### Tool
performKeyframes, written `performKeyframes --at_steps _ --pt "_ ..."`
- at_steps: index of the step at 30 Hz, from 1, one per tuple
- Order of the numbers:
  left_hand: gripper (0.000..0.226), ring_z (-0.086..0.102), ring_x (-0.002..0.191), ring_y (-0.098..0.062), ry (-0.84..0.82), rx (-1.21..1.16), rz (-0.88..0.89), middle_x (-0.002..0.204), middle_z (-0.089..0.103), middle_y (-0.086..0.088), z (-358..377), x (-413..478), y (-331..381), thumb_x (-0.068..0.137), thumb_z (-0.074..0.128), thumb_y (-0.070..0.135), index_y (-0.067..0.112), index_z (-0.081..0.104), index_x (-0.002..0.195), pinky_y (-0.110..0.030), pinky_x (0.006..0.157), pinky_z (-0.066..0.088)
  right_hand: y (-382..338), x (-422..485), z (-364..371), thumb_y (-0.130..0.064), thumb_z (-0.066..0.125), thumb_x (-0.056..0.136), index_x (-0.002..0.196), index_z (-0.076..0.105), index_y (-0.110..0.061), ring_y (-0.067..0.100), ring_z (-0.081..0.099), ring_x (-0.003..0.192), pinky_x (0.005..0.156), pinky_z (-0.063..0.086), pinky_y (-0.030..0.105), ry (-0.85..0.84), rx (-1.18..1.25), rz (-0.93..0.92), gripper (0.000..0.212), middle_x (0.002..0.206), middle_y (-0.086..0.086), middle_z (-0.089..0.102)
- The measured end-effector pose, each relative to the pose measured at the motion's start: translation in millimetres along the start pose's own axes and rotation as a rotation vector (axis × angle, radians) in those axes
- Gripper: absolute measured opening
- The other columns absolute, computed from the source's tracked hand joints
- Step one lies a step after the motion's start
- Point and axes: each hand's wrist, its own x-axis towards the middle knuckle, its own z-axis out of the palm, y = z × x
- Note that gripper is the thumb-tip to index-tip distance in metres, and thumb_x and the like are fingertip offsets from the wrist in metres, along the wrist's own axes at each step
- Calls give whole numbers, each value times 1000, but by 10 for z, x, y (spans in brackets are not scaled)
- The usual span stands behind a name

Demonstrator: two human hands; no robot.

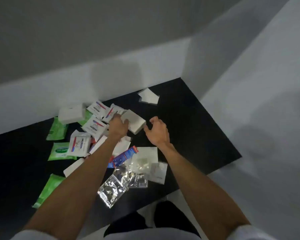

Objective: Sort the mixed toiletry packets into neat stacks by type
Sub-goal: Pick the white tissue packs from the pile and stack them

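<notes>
Mixed packets lie scattered on a black tabletop [189, 129]. My left hand [118, 126] grips a plain white box [134, 122] by its left end, holding it near the middle of the table. My right hand [157, 130] hovers just right of that box with fingers loosely curled and holding nothing. To the left lie white packets with red and blue print [94, 126], green wipe packs [58, 151] and another white box [71, 113]. Clear shiny sachets [112, 189] and a blue and red packet [122, 155] lie near the front.
A few flat white sachets [148, 96] sit apart at the back right of the table. White walls close in behind and on the right. The table's front edge runs diagonally near my dark trousers [163, 219].
</notes>
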Motion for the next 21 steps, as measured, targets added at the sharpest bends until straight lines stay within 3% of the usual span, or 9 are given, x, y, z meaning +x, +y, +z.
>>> performKeyframes --at_steps 6,11,14,18,21 --pt "63 50 135 -43 37 -63 -193 151 42 -26 289 144 91 105 60 33 10 30 156 -53 107 50 -39 411 29 -47 64 102 148 46 -22 26 60 122 83 51 37 -112 22 92 55 139 10 56" --pt "56 47 136 -41 61 -99 -196 151 43 -24 502 212 37 102 64 24 15 39 152 -52 109 49 7 556 190 -47 63 103 154 43 -18 31 56 130 87 48 38 -209 27 97 62 146 15 51" --pt "58 46 141 -39 73 -175 -211 155 41 -22 609 173 12 99 68 16 15 42 151 -50 116 44 69 589 265 -43 68 101 152 48 -14 32 54 132 99 50 41 -226 32 113 62 146 16 50" --pt "56 56 132 -35 71 -232 -209 148 52 -18 708 100 -5 99 69 18 20 43 148 -49 109 51 170 554 192 -34 79 95 147 54 -14 27 57 126 95 42 26 -213 138 134 61 146 12 41" --pt "48 63 121 -31 37 -380 -253 140 59 -12 762 54 20 100 67 34 26 46 142 -51 104 55 296 445 54 -23 86 88 135 59 -18 19 55 121 94 39 17 -156 253 92 54 141 5 40"
